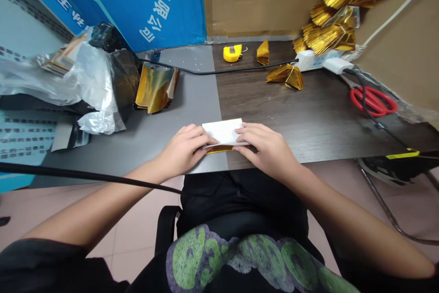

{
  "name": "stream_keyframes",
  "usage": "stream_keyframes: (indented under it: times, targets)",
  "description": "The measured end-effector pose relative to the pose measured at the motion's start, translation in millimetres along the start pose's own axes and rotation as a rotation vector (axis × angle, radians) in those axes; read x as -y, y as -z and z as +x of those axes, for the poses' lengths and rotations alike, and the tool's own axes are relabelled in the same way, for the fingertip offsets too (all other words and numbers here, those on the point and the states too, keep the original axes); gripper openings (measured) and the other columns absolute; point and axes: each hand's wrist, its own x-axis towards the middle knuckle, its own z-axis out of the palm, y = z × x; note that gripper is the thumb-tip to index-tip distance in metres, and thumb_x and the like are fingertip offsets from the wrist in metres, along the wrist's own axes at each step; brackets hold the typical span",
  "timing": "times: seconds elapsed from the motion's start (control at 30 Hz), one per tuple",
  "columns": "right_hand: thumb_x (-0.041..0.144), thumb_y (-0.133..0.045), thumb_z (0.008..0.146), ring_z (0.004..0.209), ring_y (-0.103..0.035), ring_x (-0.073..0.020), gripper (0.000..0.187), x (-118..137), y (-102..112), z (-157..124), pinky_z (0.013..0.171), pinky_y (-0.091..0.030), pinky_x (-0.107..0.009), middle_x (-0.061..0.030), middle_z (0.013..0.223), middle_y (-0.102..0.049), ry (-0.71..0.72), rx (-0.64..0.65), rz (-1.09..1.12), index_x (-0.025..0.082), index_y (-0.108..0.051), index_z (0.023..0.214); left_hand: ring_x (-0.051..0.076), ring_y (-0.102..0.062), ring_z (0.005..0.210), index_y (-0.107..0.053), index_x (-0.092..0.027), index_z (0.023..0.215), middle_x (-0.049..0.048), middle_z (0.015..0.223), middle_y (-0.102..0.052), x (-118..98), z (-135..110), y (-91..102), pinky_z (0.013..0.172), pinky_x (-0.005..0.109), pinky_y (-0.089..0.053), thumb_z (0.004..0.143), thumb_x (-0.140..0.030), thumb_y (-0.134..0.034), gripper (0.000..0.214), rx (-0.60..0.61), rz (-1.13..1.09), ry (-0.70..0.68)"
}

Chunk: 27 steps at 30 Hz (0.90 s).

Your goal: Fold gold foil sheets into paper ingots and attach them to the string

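Observation:
A sheet of gold foil paper [224, 131], white side up and gold along its near edge, lies folded near the table's front edge. My left hand [188, 146] grips its left end, thumb at the near fold and fingers bent over the white face. At the opposite end my right hand [265, 146] has its thumb by the near edge and its fingers on top. Both hands are closed on the sheet, and they cover its two ends.
Folded gold foil bundles [288, 76] lie at the back, more piled at right. A foil stack [156, 88] sits left beside a plastic bag [98, 73]. A yellow tape measure [232, 53], black cable [206, 72], power strip [312, 60] and red-handled scissors [373, 101] are around.

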Motion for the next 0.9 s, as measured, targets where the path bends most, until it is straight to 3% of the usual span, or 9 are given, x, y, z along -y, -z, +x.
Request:
stream_keyframes:
  times: [0.17,0.33,0.6,0.73,0.9]
  targets:
    - [0.013,-0.064,0.092,0.122,-0.066,-0.0319,0.015,-3.9,4.5,-5.1,0.102,-0.059,-0.048,-0.0123,0.12,-0.075,0.039,0.038,0.02,0.014,-0.074,0.103,0.015,-0.055,0.086,-0.069,-0.019,0.113,0.0042,0.1,-0.069,-3.1,-8.2,-0.8,0.077,0.028,-0.046,0.098,-0.011,-0.049,0.026,-0.077,0.163,-0.178]
    - [0.008,-0.058,0.093,0.13,-0.061,-0.0335,0.025,-7.2,11.4,-5.5,0.107,-0.057,-0.049,-0.0137,0.128,-0.071,0.133,0.135,-0.031,0.011,-0.076,0.11,0.016,-0.056,0.09,-0.065,-0.018,0.123,0.0058,0.111,-0.071,-8.2,-12.7,4.2,0.077,0.029,-0.045,0.101,-0.016,-0.05,0.027,-0.002,0.318,-0.222]
    - [0.009,-0.046,0.096,0.143,-0.047,-0.0322,0.04,-10.3,25.6,-11.0,0.114,-0.05,-0.052,-0.0173,0.144,-0.059,0.215,0.264,-0.034,0.007,-0.067,0.13,0.017,-0.058,0.095,-0.061,-0.012,0.126,0.0087,0.113,-0.071,-19.1,-11.3,15.0,0.074,0.03,-0.039,0.103,-0.014,-0.045,0.029,0.065,0.511,-0.315]
    - [0.015,-0.047,0.097,0.143,-0.047,-0.0336,0.041,-12.3,26.8,-11.0,0.115,-0.048,-0.054,-0.0181,0.145,-0.058,0.21,0.268,0.021,0.005,-0.066,0.131,0.018,-0.06,0.099,-0.061,-0.009,0.125,0.01,0.115,-0.072,-25.4,-10.0,18.5,0.076,0.032,-0.039,0.102,-0.013,-0.043,0.029,0.095,0.601,-0.386]
    - [0.018,-0.047,0.101,0.138,-0.054,-0.0304,0.034,-12.3,21.7,-9.9,0.114,-0.05,-0.051,-0.0138,0.139,-0.064,0.141,0.21,0.06,0.01,-0.072,0.123,0.018,-0.062,0.101,-0.061,-0.01,0.124,0.0093,0.116,-0.072,-28.9,-11.0,17.7,0.077,0.032,-0.042,0.102,-0.011,-0.042,0.029,0.125,0.64,-0.408]
